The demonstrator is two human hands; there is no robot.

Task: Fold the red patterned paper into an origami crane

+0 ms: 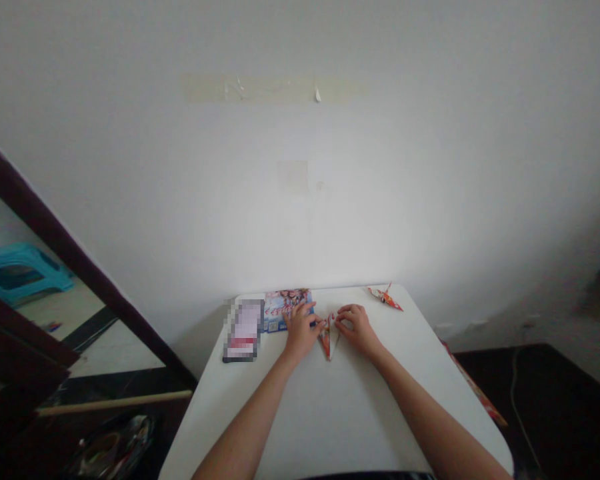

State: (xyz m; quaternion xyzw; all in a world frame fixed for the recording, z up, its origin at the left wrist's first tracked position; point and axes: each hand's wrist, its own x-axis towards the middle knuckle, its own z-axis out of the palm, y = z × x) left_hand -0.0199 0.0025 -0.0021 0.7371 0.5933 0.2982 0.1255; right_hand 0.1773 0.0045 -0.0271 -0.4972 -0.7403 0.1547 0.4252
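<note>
A piece of folded paper (326, 345), orange, red and white, stands over the white table with its narrow point toward me. At its upper left edge, my left hand (301, 327) pinches the paper between thumb and finger, its other fingers reaching over a printed sheet. My right hand (355, 325) is closed in a pinch at the upper right edge of the same paper. Beyond that hand, at the far right corner, lies a folded paper crane (386, 297) in similar colours. Fingertips hide part of the folds.
A blue, colourful printed sheet (275, 310) lies at the table's back edge, beside a blurred-out phone (245, 330). The white table (330, 420) touches the wall (300, 233). A dark-framed mirror (105, 313) leans at left, showing a blue plastic stool (25, 270).
</note>
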